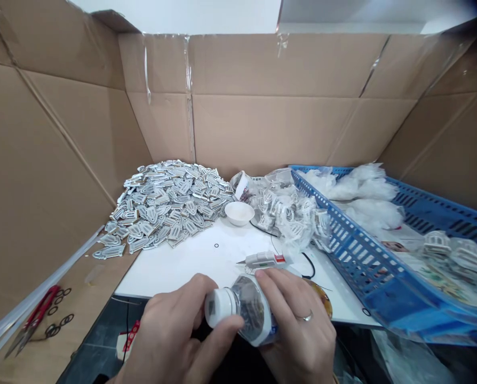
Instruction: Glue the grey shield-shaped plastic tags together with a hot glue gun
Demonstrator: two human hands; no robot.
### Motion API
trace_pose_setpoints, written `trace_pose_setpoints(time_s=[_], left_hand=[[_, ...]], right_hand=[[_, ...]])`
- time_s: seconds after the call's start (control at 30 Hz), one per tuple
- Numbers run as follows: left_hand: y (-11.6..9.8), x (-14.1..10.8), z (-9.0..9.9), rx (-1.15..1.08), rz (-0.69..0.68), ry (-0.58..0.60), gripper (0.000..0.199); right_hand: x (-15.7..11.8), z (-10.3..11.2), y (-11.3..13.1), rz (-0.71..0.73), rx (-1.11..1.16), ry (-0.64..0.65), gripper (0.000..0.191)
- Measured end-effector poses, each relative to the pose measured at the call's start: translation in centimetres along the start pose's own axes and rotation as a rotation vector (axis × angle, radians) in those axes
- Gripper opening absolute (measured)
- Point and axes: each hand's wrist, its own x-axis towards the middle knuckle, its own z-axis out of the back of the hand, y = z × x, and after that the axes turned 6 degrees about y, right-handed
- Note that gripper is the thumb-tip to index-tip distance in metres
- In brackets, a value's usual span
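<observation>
Low in the middle of the head view I hold a small clear plastic bottle (250, 312) with a white cap (218, 308), tilted with the cap toward the left. My right hand (302, 325), a ring on one finger, wraps the bottle's body. My left hand (170, 336) has thumb and fingers on the cap. Just beyond the hands a white glue gun (264, 260) lies on the white board (174, 266), with its black cord trailing right.
A heap of silver-white flat pieces (166, 205) covers the back left. A small white bowl (239, 213) and a clear bag of parts (290, 210) sit behind. A blue plastic basket (366, 272) with white fluff stands right. Red scissors (32, 322) and black rings lie left. Cardboard walls surround everything.
</observation>
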Motion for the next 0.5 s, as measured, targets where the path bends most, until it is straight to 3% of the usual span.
trace_pose_setpoints(time_s=[0.17, 0.27, 0.4, 0.5], left_hand=[[-0.8, 0.8, -0.4, 0.121, 0.128, -0.059, 0.04], [-0.5, 0.3, -0.2, -0.002, 0.029, -0.079, 0.024], [0.7, -1.4, 0.6, -0.117, -0.169, 0.014, 0.027], [1.4, -2.2, 0.9, -0.104, -0.108, 0.08, 0.025]], right_hand=[[-0.1, -0.1, 0.5, -0.046, -0.027, -0.008, 0.028], [0.1, 0.4, 0.4, -0.045, 0.025, 0.009, 0.028], [0.3, 1.2, 0.3, -0.034, 0.098, 0.013, 0.027], [0.4, 1.4, 0.4, -0.055, 0.082, 0.017, 0.026]])
